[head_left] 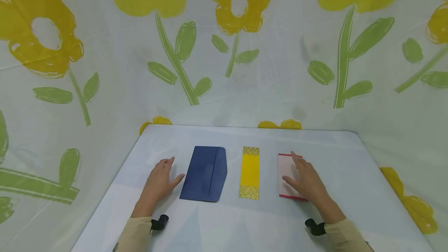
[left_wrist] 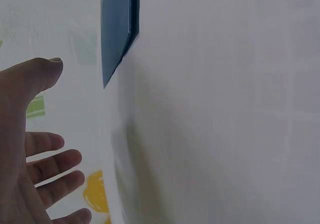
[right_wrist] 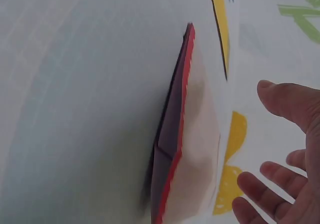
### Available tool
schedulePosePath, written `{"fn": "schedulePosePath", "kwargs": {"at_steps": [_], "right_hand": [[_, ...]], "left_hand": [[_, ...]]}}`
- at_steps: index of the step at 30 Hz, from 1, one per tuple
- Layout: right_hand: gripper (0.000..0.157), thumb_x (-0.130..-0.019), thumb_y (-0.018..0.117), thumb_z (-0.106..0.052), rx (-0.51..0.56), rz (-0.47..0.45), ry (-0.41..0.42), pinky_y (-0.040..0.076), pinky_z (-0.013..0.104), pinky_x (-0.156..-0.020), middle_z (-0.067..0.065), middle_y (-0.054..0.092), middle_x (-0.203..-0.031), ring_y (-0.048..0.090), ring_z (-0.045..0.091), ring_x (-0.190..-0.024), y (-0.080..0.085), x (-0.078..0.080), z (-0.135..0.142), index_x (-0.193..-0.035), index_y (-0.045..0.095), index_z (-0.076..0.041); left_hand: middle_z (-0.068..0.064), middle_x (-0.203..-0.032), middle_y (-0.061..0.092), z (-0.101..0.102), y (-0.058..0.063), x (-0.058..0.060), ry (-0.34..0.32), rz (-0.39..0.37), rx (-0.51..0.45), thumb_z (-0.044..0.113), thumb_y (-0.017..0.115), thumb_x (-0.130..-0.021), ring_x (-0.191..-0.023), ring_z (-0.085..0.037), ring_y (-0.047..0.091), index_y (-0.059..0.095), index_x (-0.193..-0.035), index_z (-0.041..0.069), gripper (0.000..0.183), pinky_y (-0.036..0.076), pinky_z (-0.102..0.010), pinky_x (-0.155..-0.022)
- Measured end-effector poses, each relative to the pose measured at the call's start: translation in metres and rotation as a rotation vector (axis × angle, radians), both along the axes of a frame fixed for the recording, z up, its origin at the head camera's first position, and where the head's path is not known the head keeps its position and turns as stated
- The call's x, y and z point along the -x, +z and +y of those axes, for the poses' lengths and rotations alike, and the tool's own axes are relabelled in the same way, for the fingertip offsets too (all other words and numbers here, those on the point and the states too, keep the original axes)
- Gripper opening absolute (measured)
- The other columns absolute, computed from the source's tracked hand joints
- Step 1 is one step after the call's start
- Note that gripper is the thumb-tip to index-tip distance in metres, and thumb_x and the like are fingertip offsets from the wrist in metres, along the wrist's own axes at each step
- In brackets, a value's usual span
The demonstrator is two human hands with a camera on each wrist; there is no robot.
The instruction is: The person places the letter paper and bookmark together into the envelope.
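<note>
A dark blue envelope [head_left: 200,173] lies flat on the white table, its flap on the right side. My left hand [head_left: 158,182] hovers just left of it, fingers spread and holding nothing; the left wrist view shows the envelope's corner [left_wrist: 116,29] beyond the thumb. In the middle lies a yellow strip [head_left: 249,170] with gold speckled ends. To its right is a pale pink rectangular piece with red edges [head_left: 284,170], partly hidden by my right hand [head_left: 308,180]. That hand is over it, apart from its surface, as the right wrist view shows the pink piece [right_wrist: 197,149] beside loose fingers.
The white table [head_left: 224,224] carries these three items in a row. A cloth with yellow flowers [head_left: 239,5] hangs behind and around it. Small black devices [head_left: 160,223] are worn at both wrists.
</note>
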State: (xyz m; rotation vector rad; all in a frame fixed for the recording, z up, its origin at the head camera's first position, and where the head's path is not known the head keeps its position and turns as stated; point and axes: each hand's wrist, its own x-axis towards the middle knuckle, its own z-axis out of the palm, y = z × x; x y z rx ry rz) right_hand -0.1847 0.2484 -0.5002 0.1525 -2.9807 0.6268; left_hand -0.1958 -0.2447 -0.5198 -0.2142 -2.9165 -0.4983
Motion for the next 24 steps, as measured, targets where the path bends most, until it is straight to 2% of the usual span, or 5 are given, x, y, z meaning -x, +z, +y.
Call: {"fn": "schedulePosePath", "kwargs": {"at_steps": [9,17,24], "right_hand": [[0.099,-0.083,0.084,-0.032,0.01,-0.001,0.024,0.046,0.062,-0.102,0.025,0.052,-0.144,0.05,0.043,-0.123,-0.006,0.001,-0.018,-0.161,0.027,-0.01],[0.099,-0.082,0.086,-0.031,0.011,0.002,0.049,0.044,0.059,-0.106,0.022,0.049,-0.149,0.049,0.042,-0.128,-0.008,0.002,-0.035,-0.161,0.029,-0.01],[0.101,-0.081,0.086,-0.035,0.018,0.019,0.084,0.048,0.054,-0.103,0.02,0.052,-0.147,0.055,0.036,-0.117,-0.012,0.008,-0.048,-0.161,0.029,-0.011]], "left_hand": [[-0.028,-0.138,0.052,0.012,-0.001,0.0,-0.01,-0.014,0.0,0.045,0.075,-0.09,-0.126,-0.042,0.053,0.044,-0.149,-0.005,0.084,0.045,-0.057,-0.105],[-0.025,-0.136,0.053,0.024,-0.001,0.001,-0.034,-0.024,-0.004,0.046,0.075,-0.09,-0.123,-0.039,0.054,0.044,-0.15,-0.004,0.084,0.048,-0.055,-0.103],[-0.024,-0.134,0.053,0.034,-0.002,0.003,-0.036,-0.02,0.009,0.047,0.075,-0.09,-0.121,-0.037,0.054,0.044,-0.151,-0.002,0.084,0.049,-0.053,-0.101]]}}
